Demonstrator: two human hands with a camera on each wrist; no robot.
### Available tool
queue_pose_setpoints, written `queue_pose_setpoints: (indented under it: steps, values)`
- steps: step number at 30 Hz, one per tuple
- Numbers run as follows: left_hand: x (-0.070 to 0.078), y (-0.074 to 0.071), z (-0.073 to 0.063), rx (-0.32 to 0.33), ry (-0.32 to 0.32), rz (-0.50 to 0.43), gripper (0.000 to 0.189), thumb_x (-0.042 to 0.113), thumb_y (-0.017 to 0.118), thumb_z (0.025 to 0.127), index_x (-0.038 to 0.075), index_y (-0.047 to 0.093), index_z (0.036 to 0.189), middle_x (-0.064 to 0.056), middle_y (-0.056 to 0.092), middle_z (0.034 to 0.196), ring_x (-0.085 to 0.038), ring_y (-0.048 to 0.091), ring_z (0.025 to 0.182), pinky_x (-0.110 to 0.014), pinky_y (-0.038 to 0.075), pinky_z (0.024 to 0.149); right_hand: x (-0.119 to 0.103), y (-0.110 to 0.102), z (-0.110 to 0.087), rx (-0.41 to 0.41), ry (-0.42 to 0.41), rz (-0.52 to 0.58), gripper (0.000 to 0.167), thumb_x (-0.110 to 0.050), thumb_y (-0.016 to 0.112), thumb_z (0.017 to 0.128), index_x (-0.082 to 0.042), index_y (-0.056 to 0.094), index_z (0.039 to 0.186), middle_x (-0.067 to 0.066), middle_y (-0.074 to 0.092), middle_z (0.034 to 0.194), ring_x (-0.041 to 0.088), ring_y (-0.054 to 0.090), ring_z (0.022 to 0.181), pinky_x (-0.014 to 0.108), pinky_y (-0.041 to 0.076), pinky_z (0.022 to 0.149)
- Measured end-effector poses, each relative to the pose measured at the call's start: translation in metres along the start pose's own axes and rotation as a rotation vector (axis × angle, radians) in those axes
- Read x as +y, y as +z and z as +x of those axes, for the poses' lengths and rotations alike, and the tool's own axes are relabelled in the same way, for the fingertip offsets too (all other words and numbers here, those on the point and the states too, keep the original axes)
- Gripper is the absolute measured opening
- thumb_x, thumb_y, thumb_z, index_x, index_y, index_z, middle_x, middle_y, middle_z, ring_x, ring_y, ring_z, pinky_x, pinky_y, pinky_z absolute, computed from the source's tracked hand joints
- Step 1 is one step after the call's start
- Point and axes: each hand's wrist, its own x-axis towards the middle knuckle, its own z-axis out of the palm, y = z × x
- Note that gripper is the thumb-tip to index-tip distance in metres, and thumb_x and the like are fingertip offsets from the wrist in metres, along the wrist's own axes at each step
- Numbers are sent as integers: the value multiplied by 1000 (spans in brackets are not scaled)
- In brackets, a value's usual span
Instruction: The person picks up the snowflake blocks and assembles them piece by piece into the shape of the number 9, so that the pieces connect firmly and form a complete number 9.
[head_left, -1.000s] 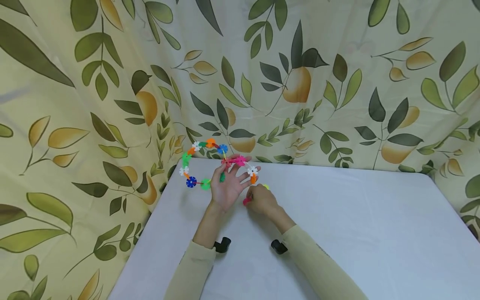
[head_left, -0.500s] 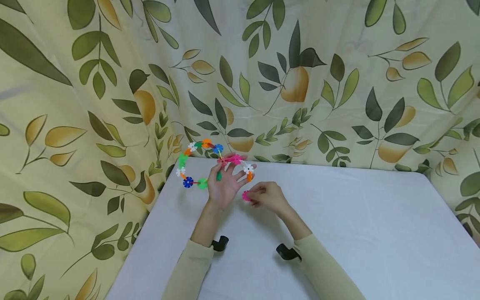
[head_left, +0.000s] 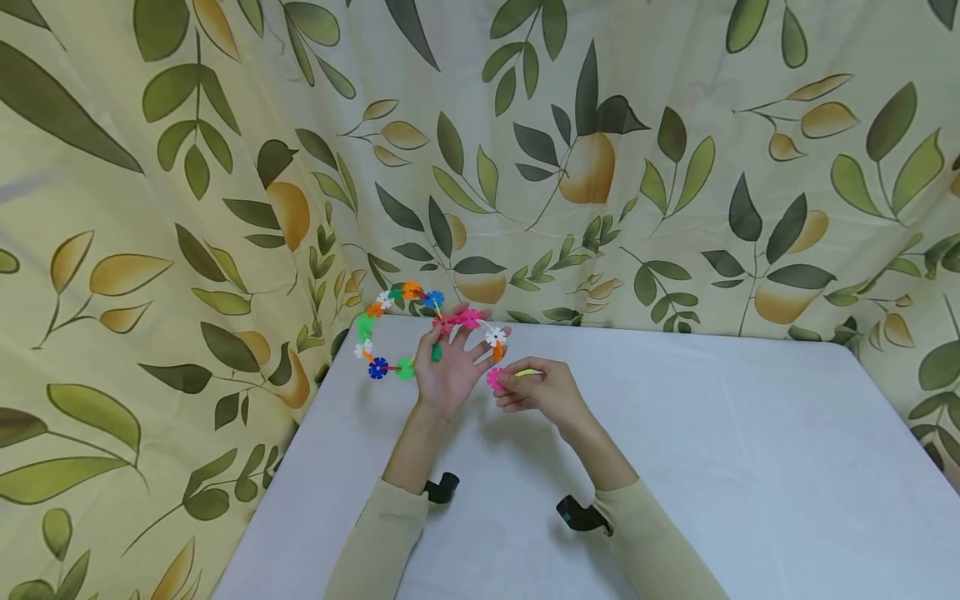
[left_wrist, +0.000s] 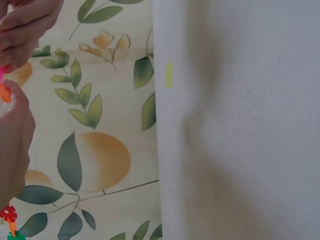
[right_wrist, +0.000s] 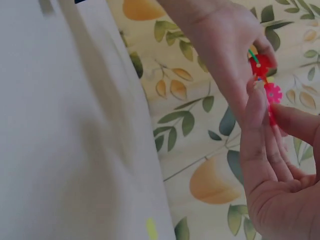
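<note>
A chain of colourful plastic snowflake discs hangs in an open loop at the table's far left. My left hand, palm towards me, holds the chain at its fingers, with red and pink discs across them. A white disc and an orange disc form the chain's right end by the fingertips. Just below that end, my right hand pinches a pink snowflake disc between thumb and forefinger. In the right wrist view, a red disc shows beside the left hand.
A white-covered table lies under both hands. Behind the right hand a yellow strip lies on it. Leaf-patterned cloth hangs along the back and left edges. Black wrist-worn cameras stick out below the sleeves.
My right hand has turned and drawn slightly rightward, and the pink disc has risen towards the orange end of the chain. My left hand and the chain have shifted only slightly.
</note>
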Motion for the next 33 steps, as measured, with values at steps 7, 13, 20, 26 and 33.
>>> queue_pose_setpoints:
  steps: [7, 13, 20, 26, 33]
  values:
    - [-5, 3, 0, 10, -7, -26, 67, 44, 35, 105, 13, 22, 163, -18, 42, 156, -50, 50, 134, -56, 47, 108, -5, 0, -2, 23, -18, 53, 30, -11, 74, 98, 8, 64, 119, 19, 78, 94, 28, 79, 80, 42, 64, 78]
    - [-7, 4, 0, 7, -2, -20, 63, 43, 34, 105, 14, 26, 161, -18, 40, 157, -52, 47, 138, -56, 48, 108, -5, -2, -2, 47, -27, 78, 31, -12, 74, 98, 9, 65, 118, 18, 78, 93, 26, 79, 79, 41, 64, 77]
    - [-11, 5, -2, 35, -17, -39, 57, 43, 33, 106, 18, 34, 157, -22, 33, 162, -49, 47, 138, -57, 45, 111, -4, -1, -3, 88, -80, 109, 31, -9, 75, 96, 13, 66, 116, 17, 78, 92, 23, 78, 80, 39, 64, 77]
    - [-17, 6, -2, 51, -28, -73, 55, 44, 34, 106, 21, 35, 156, -14, 44, 147, -44, 50, 135, -53, 44, 114, -4, 1, -3, 142, -80, 147, 30, -7, 77, 95, 14, 67, 114, 17, 78, 91, 23, 79, 79, 40, 64, 77]
    - [-16, 7, -4, 68, -13, -59, 59, 45, 34, 106, 19, 30, 158, -14, 45, 146, -48, 44, 141, -53, 44, 114, -4, -1, -3, 133, -88, 163, 31, -8, 76, 95, 14, 67, 115, 17, 78, 92, 25, 79, 80, 41, 63, 78]
